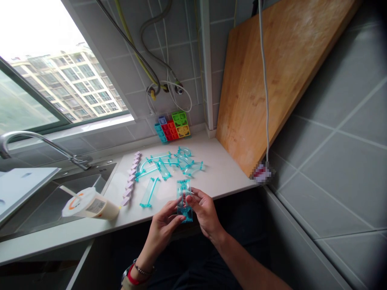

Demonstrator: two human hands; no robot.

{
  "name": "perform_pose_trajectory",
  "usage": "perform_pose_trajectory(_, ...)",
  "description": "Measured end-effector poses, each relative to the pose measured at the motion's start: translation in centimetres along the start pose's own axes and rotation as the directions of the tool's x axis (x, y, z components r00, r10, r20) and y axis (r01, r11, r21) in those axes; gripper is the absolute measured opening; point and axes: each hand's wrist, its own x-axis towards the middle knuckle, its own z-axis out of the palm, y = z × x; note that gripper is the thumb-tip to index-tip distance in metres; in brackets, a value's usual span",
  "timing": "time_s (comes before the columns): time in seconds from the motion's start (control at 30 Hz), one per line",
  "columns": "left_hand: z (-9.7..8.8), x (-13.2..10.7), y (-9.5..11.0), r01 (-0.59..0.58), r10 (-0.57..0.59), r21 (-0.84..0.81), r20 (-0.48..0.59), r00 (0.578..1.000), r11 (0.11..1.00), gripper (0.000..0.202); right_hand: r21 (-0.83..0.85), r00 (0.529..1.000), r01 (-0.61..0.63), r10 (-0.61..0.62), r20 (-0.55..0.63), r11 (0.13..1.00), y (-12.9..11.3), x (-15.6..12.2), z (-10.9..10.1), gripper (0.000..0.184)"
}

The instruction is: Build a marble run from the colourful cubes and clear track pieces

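Note:
Both my hands hold one clear teal track piece upright over the counter's front edge. My left hand pinches its lower end; my right hand grips its right side with fingers wrapped round it. On the white counter behind lie several more teal track pieces, one straight piece lying apart. A row of pale purple pieces runs along the left. A stack of coloured blocks stands against the wall.
A cup with a straw lies near the counter's front, beside the sink with its tap. A big wooden board leans on the right wall, a cable hanging over it. A window is at the left.

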Motion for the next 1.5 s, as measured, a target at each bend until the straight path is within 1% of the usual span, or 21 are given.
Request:
perform_pose_trajectory(0.13, 0.2, -0.1, 0.0, -0.015, 0.015, 0.019, -0.029, 0.999, 1.000, 0.049, -0.001, 1.000, 0.012, -0.012, 0.010, 1.000, -0.4, 0.0, 0.1, 0.057)
perform_pose_trajectory(0.33, 0.7, -0.2, 1.0, -0.052, 0.051, -0.009, -0.063, 0.997, 0.999, 0.044, -0.020, 0.997, 0.026, -0.024, 0.070, 0.999, -0.4, -0.1, 0.0, 0.056)
perform_pose_trajectory(0.47, 0.9, -0.3, 1.2, -0.065, 0.062, -0.022, -0.082, 0.995, 0.998, 0.040, -0.027, 0.996, 0.019, -0.016, 0.091, 0.999, -0.2, 0.0, -0.3, 0.056)
perform_pose_trajectory(0.8, 0.8, -0.4, 0.9, -0.070, 0.068, -0.014, -0.087, 0.994, 0.997, 0.040, -0.051, 0.991, 0.030, -0.024, 0.132, 0.998, 0.1, 0.2, -0.8, 0.055)
perform_pose_trajectory(0.9, 1.0, -0.4, 1.2, -0.089, 0.086, -0.043, -0.072, 0.994, 0.995, 0.040, -0.061, 0.987, 0.043, -0.033, 0.159, 0.997, -0.1, 0.1, -0.8, 0.055)
perform_pose_trajectory(1.03, 1.2, -0.7, 2.2, -0.155, 0.153, -0.092, -0.038, 0.988, 0.983, 0.041, -0.033, 0.975, 0.063, -0.055, 0.217, 0.997, -0.6, -0.4, -0.7, 0.058)
perform_pose_trajectory(1.13, 1.2, -1.0, 2.7, -0.186, 0.184, -0.075, -0.033, 0.982, 0.980, 0.042, -0.030, 0.967, 0.071, -0.061, 0.247, 0.997, -1.0, -0.8, -0.5, 0.061)
perform_pose_trajectory(1.23, 1.2, -1.3, 2.5, -0.193, 0.191, -0.063, -0.037, 0.981, 0.979, 0.041, -0.043, 0.963, 0.053, -0.040, 0.266, 0.998, -1.3, -1.0, -0.3, 0.064)
perform_pose_trajectory(1.3, 1.2, -1.2, 2.1, -0.186, 0.183, -0.072, -0.047, 0.982, 0.980, 0.041, -0.039, 0.958, 0.056, -0.043, 0.283, 0.998, -1.3, -0.9, -0.5, 0.069)
perform_pose_trajectory(1.4, 1.5, -0.8, 1.6, -0.155, 0.146, -0.115, -0.079, 0.986, 0.981, 0.041, -0.065, 0.962, 0.118, -0.098, 0.256, 0.991, -1.2, -0.6, -1.2, 0.079)
perform_pose_trajectory(1.43, 1.7, -0.6, 1.6, -0.143, 0.132, -0.138, -0.090, 0.987, 0.980, 0.040, -0.102, 0.966, 0.145, -0.118, 0.231, 0.984, -1.2, -0.5, -1.6, 0.079)
perform_pose_trajectory(1.5, 2.0, -0.3, 1.4, -0.119, 0.103, -0.182, -0.097, 0.990, 0.976, 0.039, -0.207, 0.972, 0.183, -0.146, 0.184, 0.961, -1.2, -0.3, -2.4, 0.071)
